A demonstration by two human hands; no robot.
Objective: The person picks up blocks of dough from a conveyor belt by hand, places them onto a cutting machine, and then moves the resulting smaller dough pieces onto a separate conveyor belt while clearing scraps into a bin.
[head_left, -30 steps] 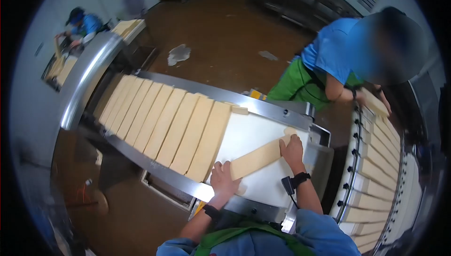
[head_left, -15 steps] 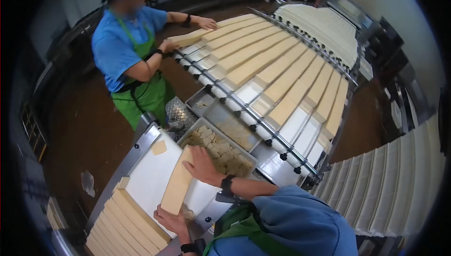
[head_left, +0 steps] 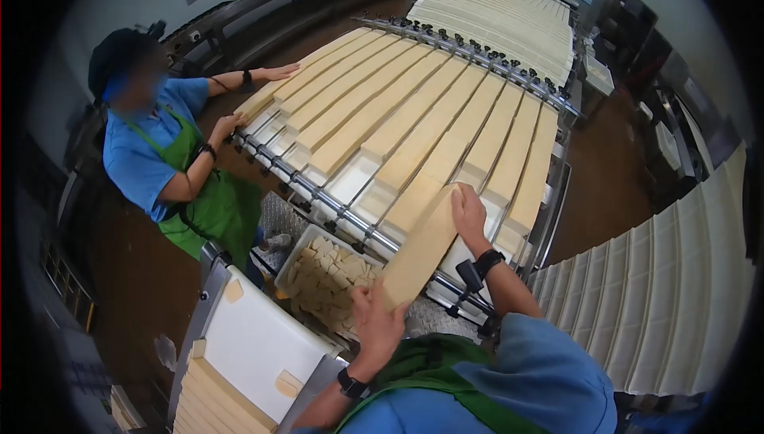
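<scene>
I hold a long tan slab (head_left: 420, 248) in the air with both hands. My left hand (head_left: 376, 320) grips its near end. My right hand (head_left: 469, 215) grips its far end, over the near edge of the roller conveyor (head_left: 350, 213). That conveyor carries several similar long slabs lying side by side in white lanes. Below the held slab sits a metal tray (head_left: 293, 257) filled with small tan offcuts.
A co-worker in a blue shirt and green apron (head_left: 179, 183) stands at the left, both hands on a slab at the conveyor's far corner. A white belt (head_left: 247, 346) with stacked slabs and scraps lies lower left. More conveyor lanes (head_left: 684, 291) curve along the right.
I have lifted the slab off the white belt and swung it right, over the scrap tray to the roller conveyor. My view has turned with it.
</scene>
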